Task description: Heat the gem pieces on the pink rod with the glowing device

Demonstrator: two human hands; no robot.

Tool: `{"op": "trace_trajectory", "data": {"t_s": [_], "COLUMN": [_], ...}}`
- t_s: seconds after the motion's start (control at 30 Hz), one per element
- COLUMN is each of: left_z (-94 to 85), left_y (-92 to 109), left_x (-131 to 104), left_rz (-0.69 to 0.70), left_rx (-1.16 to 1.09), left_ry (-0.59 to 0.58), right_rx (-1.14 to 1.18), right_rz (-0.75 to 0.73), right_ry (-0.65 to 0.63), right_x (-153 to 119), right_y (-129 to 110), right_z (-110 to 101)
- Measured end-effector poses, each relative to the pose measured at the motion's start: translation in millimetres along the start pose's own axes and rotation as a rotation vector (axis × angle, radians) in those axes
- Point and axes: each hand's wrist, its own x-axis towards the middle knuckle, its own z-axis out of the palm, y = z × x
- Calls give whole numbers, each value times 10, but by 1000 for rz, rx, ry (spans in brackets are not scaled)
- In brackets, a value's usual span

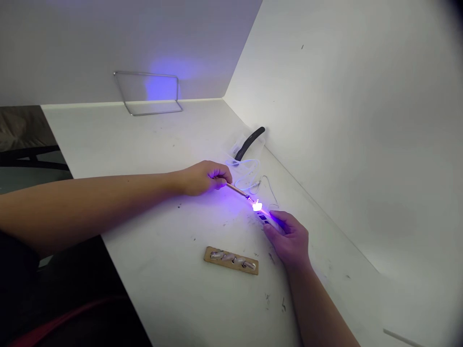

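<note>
Pinched between the fingers of my left hand [208,178] is a thin copper-coloured rod [237,189], which slants down to the right. Its dark, narrow tip reaches the glowing head of a white handheld lamp [272,221]; glare hides whether they touch. My right hand [292,238] is closed round that lamp, which shines bright violet. Below the two hands, a narrow cardboard strip [231,260] lies on the white table [173,299], with a silvery twisted strand wound through it.
Behind my hands lie a loosely coiled white cable [249,176] and a black curved handle [249,143], partly in clear plastic. A bent metal wire frame [155,113] leans against the back panel. A white wall [354,120] borders the table's right side.
</note>
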Motion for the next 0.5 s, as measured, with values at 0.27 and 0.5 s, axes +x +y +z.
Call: {"op": "trace_trajectory", "data": {"t_s": [0.27,0.5], "left_z": [-15,-10], "left_y": [13,-21], "left_x": [-8,4], "left_rz": [-31,-3], "left_rx": [-30,-8], "left_ry": [-3,-11], "right_rx": [24,17], "right_rz": [-6,10], "right_ry": [3,2], "right_x": [-3,-2], "right_y": [29,2], "right_z": [4,4]}}
